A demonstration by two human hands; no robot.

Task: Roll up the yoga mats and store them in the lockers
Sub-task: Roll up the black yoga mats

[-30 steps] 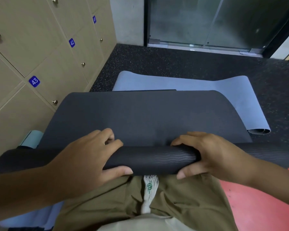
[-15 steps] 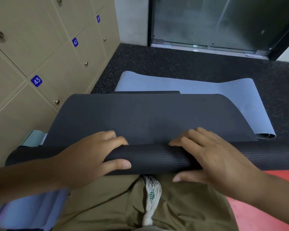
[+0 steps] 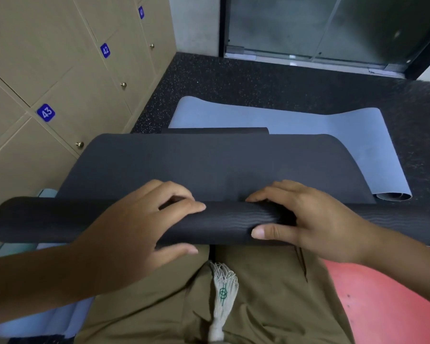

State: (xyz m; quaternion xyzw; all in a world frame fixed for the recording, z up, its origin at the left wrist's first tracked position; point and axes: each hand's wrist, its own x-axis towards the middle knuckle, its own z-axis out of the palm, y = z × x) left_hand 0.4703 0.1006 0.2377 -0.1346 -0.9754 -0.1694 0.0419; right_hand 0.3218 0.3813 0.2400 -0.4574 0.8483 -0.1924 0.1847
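A dark grey yoga mat (image 3: 209, 165) lies flat in front of me, its near end wound into a tight roll (image 3: 224, 224) across my lap. My left hand (image 3: 144, 224) grips the roll left of centre, fingers over the top and thumb underneath. My right hand (image 3: 308, 219) grips it right of centre the same way. A light blue mat (image 3: 353, 135) lies spread beneath and beyond the dark one, its right end curled. Beige lockers (image 3: 67, 95) numbered 41, 42 and 43 line the left wall, all doors closed.
Speckled black rubber floor (image 3: 233, 80) stretches ahead to a glass door (image 3: 320, 26). A red floor area (image 3: 387, 306) lies at my lower right. A pale teal mat edge (image 3: 47, 193) shows by the lockers. My olive trousers (image 3: 174, 306) fill the foreground.
Both hands have shifted their grip on the roll, and the roll has advanced slightly away from me along the flat part of the mat. The view has tilted a little.
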